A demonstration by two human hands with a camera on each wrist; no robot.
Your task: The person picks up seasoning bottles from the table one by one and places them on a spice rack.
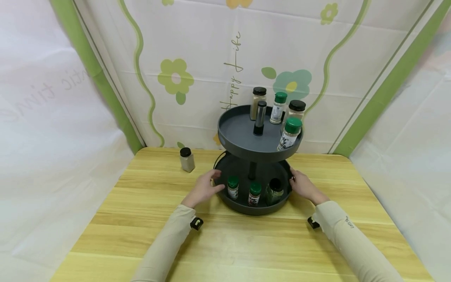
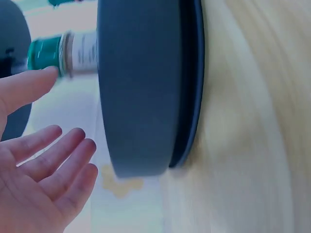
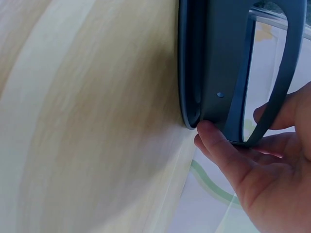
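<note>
A dark grey two-tier spice rack (image 1: 225, 135) stands on the table, with several jars on its upper tray. Its lower tray carries two green-capped jars (image 1: 233, 188) (image 1: 254, 194) and a black-capped jar of green flakes (image 1: 274, 192). My left hand (image 1: 205, 188) is at the lower tray's left side, fingers spread and relaxed. In the left wrist view its thumb lies close to a green-capped jar (image 2: 80, 52); contact is unclear. At the right side, my right hand (image 1: 302, 185) grips the lower tray's handle (image 3: 279, 92), with fingertips against the tray wall.
A black-capped square jar (image 1: 187, 161) stands on the wooden table (image 1: 253, 243), to the rack's left. Behind the table hangs a white flowered cloth (image 1: 208, 47). Cloth walls also rise at both sides.
</note>
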